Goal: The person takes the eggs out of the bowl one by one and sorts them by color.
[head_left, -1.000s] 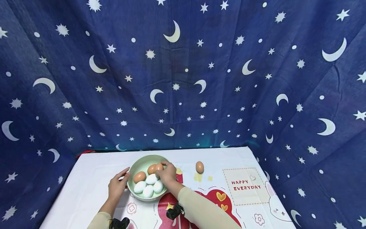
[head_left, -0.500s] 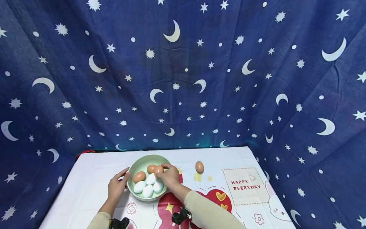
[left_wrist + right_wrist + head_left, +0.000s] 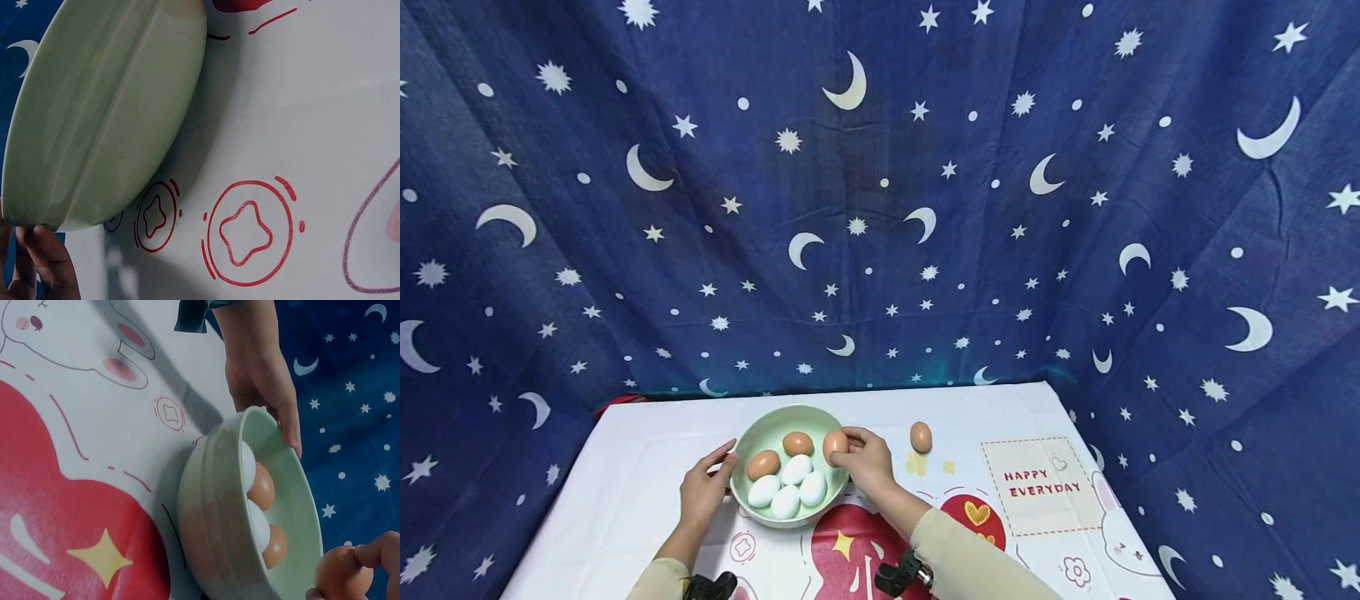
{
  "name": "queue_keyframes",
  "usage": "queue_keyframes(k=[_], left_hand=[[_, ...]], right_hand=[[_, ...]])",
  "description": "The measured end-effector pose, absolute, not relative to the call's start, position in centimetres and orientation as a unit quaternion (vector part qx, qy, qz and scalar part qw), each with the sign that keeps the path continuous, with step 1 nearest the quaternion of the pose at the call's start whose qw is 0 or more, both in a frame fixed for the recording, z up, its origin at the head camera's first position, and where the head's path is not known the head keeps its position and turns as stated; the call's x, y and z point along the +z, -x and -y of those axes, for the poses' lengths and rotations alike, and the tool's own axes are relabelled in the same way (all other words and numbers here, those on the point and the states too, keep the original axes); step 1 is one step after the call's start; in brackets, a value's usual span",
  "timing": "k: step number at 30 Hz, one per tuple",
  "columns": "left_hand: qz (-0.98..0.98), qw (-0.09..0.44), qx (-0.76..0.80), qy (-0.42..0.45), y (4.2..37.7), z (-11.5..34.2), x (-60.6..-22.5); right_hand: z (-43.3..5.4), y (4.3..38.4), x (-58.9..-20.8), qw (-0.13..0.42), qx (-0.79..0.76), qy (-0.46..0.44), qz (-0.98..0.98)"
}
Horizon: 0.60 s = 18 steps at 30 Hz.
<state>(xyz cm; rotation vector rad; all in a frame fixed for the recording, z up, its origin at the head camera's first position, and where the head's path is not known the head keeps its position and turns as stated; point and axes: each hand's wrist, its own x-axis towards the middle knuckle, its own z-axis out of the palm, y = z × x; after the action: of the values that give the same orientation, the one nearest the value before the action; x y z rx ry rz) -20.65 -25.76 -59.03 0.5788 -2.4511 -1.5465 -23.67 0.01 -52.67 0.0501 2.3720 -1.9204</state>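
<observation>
Egg (image 3: 834, 446) in the right hand (image 3: 867, 460) sits pinched between fingertips and thumb, held upright at the right rim of the bowl (image 3: 752, 433), just above its edge. A second brown egg (image 3: 921, 437) lies alone on the cloth (image 3: 640, 467) further right, well apart from the bowl, so the right hand is the nearer one to it. Left hand (image 3: 703, 490) lies on the bowl's left rim, fingers straight against it, gripping nothing.

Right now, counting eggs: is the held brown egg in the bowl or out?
Out: the right hand pinches the egg above the bowl's rim.
</observation>
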Motion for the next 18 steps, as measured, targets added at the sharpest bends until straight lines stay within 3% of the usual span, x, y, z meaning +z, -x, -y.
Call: queue_keyframes(k=[18], left_hand=[[0.826,0.087,-0.521,-0.196,20.4,25.9,-58.8]], right_hand=[[-5.8,25.0,-52.4,0.0,-0.626,-0.046,-0.779]])
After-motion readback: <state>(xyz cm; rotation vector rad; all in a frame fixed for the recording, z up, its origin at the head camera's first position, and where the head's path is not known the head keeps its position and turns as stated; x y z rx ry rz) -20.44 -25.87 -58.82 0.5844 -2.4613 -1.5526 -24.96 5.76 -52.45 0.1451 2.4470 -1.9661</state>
